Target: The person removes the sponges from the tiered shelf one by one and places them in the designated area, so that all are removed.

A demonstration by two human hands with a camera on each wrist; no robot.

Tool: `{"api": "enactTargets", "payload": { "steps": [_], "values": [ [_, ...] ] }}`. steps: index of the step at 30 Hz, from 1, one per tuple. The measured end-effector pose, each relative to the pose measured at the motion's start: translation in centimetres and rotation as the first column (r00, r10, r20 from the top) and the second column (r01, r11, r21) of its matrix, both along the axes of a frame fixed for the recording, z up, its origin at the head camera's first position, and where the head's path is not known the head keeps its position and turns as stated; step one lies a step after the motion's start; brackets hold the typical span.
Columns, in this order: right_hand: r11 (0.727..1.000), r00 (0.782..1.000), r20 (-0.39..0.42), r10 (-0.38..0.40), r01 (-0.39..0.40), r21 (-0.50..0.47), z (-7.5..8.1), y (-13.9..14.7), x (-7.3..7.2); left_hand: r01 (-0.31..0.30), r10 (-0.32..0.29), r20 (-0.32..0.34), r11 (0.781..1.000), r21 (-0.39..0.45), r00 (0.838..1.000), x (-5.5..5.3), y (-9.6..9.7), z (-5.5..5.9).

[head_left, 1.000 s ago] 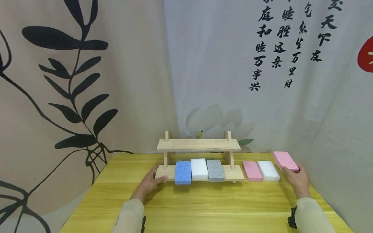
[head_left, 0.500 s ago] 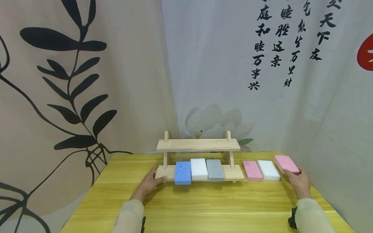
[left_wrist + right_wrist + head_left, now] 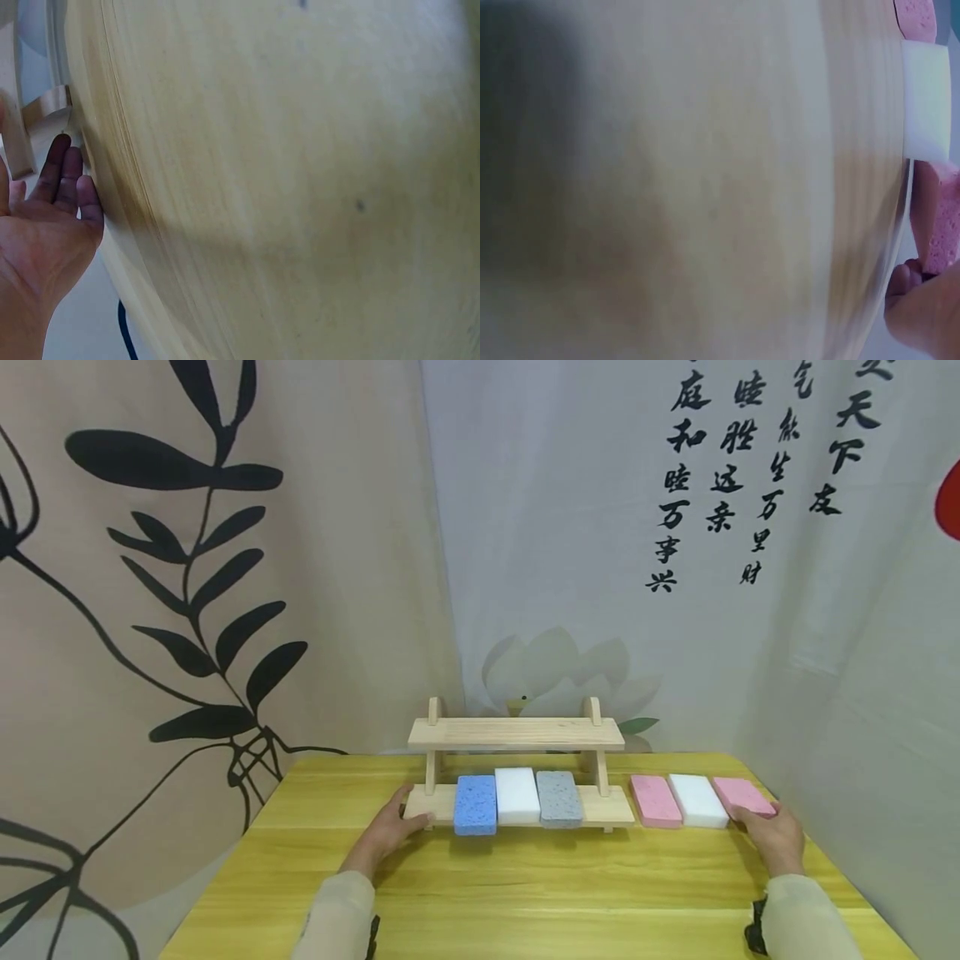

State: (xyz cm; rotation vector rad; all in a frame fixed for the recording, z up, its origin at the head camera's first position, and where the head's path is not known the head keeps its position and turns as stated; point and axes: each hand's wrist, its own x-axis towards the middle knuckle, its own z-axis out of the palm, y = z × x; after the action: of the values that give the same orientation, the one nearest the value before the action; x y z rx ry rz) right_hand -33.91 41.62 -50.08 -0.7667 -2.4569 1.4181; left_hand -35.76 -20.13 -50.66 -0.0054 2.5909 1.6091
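Note:
A two-tier wooden rack (image 3: 516, 734) stands near the back of the table. My left hand (image 3: 386, 835) holds the left end of its lower board, thumb at the front edge; the left wrist view shows that hand's fingers (image 3: 67, 176) beside the wood. On the lower board lie a blue sponge (image 3: 476, 805), a white sponge (image 3: 517, 796) and a grey sponge (image 3: 559, 799). My right hand (image 3: 776, 839) grips the near right corner of a pink sponge (image 3: 738, 795), which lies low over the table, close beside a second white sponge (image 3: 698, 800).
Another pink sponge (image 3: 656, 802) lies between the rack and the white sponge on the right. The wooden table (image 3: 570, 893) reaches toward me. Behind it hangs a printed cloth (image 3: 360, 568), and a pale cloth wall (image 3: 877, 735) runs along the right side.
My right hand has lowered the pink sponge from a raised, tilted position to lie flatter beside the white one. The left hand stays at the rack's end. The head view has shifted slightly.

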Motion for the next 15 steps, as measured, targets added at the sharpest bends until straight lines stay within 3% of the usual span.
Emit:
{"api": "enactTargets", "payload": {
  "steps": [11,15],
  "values": [
    [0.993,0.993,0.042,0.111,-0.113,0.045,-0.13,0.36,0.25,-0.004,0.004,0.001,1.000,-0.020,1.000,-0.45,0.02,-0.44],
    [0.992,0.992,0.041,0.121,-0.122,0.036,-0.11,0.40,0.18,-0.006,0.006,0.000,1.000,-0.018,1.000,-0.25,0.00,-0.28]
  ]
}}
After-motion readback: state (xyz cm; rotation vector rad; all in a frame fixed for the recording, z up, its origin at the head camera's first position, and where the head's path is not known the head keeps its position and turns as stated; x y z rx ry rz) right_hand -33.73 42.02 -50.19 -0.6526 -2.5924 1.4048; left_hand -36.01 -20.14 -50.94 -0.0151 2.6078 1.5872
